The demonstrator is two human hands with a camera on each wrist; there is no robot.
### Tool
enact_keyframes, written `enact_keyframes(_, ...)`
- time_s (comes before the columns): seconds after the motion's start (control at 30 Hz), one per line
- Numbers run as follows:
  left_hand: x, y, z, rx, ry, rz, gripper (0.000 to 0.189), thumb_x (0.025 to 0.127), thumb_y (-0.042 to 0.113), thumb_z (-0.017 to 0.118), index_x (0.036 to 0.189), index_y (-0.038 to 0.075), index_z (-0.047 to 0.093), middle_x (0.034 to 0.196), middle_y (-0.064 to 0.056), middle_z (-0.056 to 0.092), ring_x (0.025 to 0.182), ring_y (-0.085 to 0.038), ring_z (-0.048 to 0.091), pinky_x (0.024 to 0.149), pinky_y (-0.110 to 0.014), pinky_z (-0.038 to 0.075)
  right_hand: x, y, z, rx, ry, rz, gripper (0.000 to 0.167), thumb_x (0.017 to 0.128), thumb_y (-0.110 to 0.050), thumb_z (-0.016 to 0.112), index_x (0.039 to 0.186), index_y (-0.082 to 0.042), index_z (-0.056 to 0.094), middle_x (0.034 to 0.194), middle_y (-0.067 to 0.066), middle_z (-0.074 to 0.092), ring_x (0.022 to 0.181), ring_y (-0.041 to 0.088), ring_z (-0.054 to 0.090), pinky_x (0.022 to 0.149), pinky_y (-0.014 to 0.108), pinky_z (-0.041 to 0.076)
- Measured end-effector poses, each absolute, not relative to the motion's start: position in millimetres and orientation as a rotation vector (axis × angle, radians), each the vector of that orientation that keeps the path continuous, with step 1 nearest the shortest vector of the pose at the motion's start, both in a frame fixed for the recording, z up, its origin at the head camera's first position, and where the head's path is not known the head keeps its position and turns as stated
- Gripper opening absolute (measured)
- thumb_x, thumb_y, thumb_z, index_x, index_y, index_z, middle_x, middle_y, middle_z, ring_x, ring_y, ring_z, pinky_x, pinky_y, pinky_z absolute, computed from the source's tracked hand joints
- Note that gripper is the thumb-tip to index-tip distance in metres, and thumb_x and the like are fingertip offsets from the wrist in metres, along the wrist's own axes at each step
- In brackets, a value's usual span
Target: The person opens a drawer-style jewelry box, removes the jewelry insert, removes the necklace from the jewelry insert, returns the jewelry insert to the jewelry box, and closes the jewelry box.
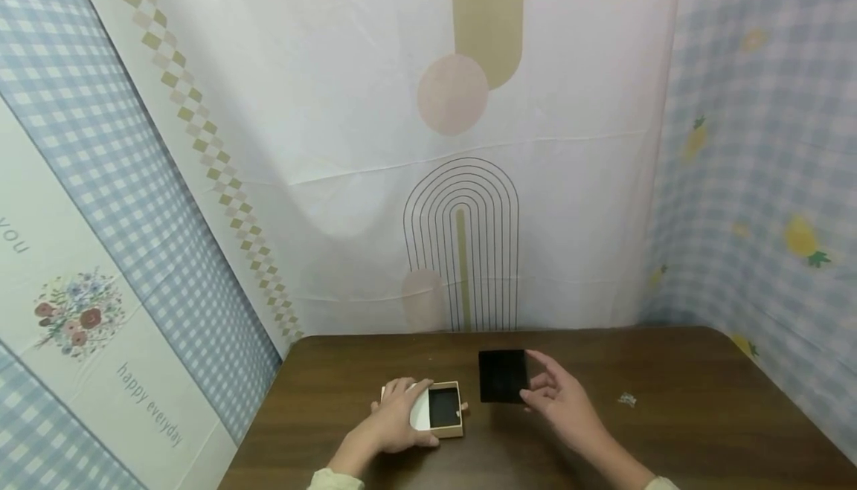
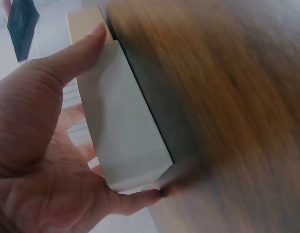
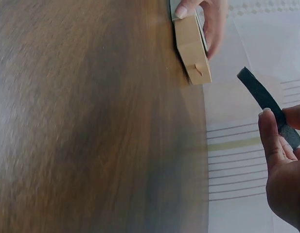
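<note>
My left hand [image 1: 396, 421] grips a small white box sleeve [image 1: 421, 410], thumb along the near side and fingers over the far side. From the sleeve's right end a tan cardboard drawer [image 3: 192, 51] is pulled partway out. Its inside [image 1: 443, 407] looks black, and a small ribbon tab [image 3: 199, 69] sticks out of its front. Right of the box, my right hand [image 1: 561, 403] pinches a square black foam pad [image 1: 504, 376] by its right edge, above the table. Edge-on in the right wrist view, the pad is thin and slightly bent.
The brown wooden table [image 1: 669, 371] has rounded back corners. A small crumpled clear or silvery piece [image 1: 626, 399] lies on it to the right. Behind the table hangs a white patterned cloth [image 1: 348, 237], with checked cloths at both sides.
</note>
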State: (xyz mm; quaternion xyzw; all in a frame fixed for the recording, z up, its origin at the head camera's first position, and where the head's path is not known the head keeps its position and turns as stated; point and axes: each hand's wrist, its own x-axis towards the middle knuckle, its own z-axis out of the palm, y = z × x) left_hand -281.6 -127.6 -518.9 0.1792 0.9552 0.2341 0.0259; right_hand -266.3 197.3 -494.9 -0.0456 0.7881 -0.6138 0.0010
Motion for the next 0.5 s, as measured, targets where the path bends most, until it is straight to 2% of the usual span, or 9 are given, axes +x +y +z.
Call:
enact_keyframes(0.23, -284.4, -127.0, -524.2, 0.56, 2.971, 0.695, 0.099, 0.066, 0.046, 0.098, 0.152, 0.024, 0.053, 0.139, -0.011, 0.056, 0.136, -0.039, 0.047, 0.088, -0.058, 0.042, -265.1, 180.4, -497.3, -0.149, 2.478, -1.893, 0.074, 0.093, -0.005, 0.077, 0.16, -0.011, 0.046, 0.106, 0.015, 0.07, 0.085, 0.024, 0.075, 0.078, 0.033, 0.065)
enact_keyframes(0.5, -282.5, -127.5, -523.9, 0.548, 2.97, 0.688, 0.1, 0.067, 0.046, 0.098, 0.153, 0.023, 0.052, 0.143, -0.014, 0.054, 0.136, -0.04, 0.047, 0.089, -0.06, 0.043, -265.7, 163.1, -502.6, -0.24, 2.471, -1.839, 0.073, 0.094, -0.007, 0.077, 0.159, -0.006, 0.045, 0.099, 0.013, 0.069, 0.08, 0.02, 0.073, 0.075, 0.033, 0.064)
